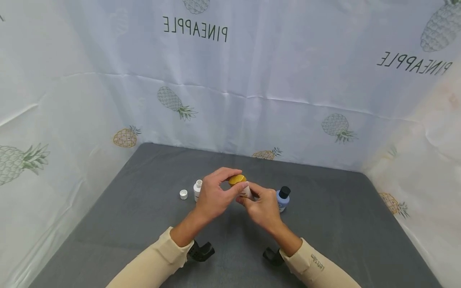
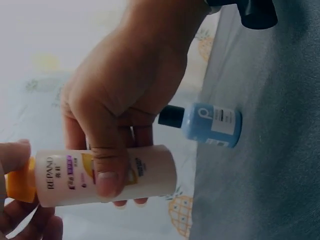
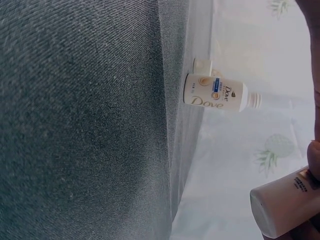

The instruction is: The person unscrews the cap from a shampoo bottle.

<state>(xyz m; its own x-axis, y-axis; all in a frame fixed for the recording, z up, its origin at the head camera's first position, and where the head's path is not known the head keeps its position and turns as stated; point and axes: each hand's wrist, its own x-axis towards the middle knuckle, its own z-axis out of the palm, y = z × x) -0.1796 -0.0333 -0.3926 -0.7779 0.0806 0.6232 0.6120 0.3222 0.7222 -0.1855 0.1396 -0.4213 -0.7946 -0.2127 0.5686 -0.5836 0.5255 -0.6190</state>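
Note:
My right hand [image 1: 265, 209] grips the body of a white shampoo-style bottle labelled REPAND [image 2: 62, 180], held above the table. My left hand [image 1: 213, 193] pinches the bottle's yellow-orange cap [image 1: 236, 179] between thumb and fingers. In the left wrist view the bottle lies sideways, the cap at its neck end and the right thumb across its label. Only the bottle's base end shows in the right wrist view. Just beyond the right hand stands a blue bottle [image 1: 282, 201] with a black cap. Partly behind the left hand is an uncapped white Dove bottle [image 3: 215, 93], upright.
A small white cap [image 1: 183, 195] rests on the grey table [image 1: 144, 224], left of the Dove bottle. White curtains printed with pineapples [image 1: 230, 72] enclose the table at the back and sides. Black wrist mounts [image 1: 201, 252] hang below both forearms.

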